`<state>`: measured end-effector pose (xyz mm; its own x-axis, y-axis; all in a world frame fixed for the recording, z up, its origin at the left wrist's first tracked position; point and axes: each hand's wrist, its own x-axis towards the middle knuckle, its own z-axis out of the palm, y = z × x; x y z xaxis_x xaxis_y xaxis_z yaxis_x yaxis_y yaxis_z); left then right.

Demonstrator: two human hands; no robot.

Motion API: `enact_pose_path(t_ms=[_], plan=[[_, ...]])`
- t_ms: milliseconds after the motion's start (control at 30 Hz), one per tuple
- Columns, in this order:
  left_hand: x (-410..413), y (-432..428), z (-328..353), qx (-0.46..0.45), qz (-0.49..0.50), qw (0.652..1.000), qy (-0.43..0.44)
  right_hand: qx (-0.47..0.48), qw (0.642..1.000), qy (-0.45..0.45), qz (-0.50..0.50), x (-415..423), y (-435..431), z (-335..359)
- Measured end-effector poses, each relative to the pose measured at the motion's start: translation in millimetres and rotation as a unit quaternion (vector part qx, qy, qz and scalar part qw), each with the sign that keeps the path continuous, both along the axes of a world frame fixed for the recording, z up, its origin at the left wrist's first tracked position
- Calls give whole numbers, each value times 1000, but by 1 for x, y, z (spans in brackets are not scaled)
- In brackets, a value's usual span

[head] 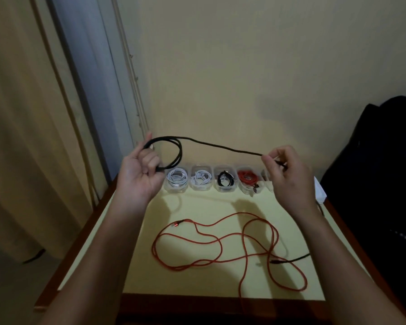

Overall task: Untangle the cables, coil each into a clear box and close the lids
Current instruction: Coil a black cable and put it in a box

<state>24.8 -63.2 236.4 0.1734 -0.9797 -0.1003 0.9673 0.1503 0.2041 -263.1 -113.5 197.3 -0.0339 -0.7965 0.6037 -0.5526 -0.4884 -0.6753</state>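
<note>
L hand (142,174) is curled shut on the black cable (211,144), w/ a loop hanging from it; R hand (283,168) pinches the other part. The cable runs side to side, up in the air above the tabletop's (131,266) back edge. Next wrap prob goes toward the L hand; the red cable (218,242) lies loose near the front edge.
</note>
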Motion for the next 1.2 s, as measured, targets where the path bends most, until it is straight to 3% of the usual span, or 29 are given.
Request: enact_pose_path(t_ms=[133,267,367,467,567,633,867,1000,1200], plan=[[-2,1,-1,25,48,998,-11,-48,994,91,-34,-5,-1,-5],[-12,-1,-5,67,138,968,-200,-77,969,234,-6,-2,-1,-15],[-23,1,-8,83,197,889,-406,-97,948,302,39,9,9,-17],[-36,7,-13,59,195,803,-559,-90,945,301,95,26,20,-17],[-48,12,-21,23,161,737,-656,-84,963,217,135,38,29,-15],[-56,16,-25,2,124,719,-684,-82,975,145,147,44,33,-10],[-78,31,-33,-18,4,773,-634,-26,989,30,142,54,38,-4],[-82,34,-31,-29,-105,874,-473,21,992,-21,121,56,37,-6],[-86,35,-29,-46,-160,932,-321,150,975,-41,158,64,50,-10]])
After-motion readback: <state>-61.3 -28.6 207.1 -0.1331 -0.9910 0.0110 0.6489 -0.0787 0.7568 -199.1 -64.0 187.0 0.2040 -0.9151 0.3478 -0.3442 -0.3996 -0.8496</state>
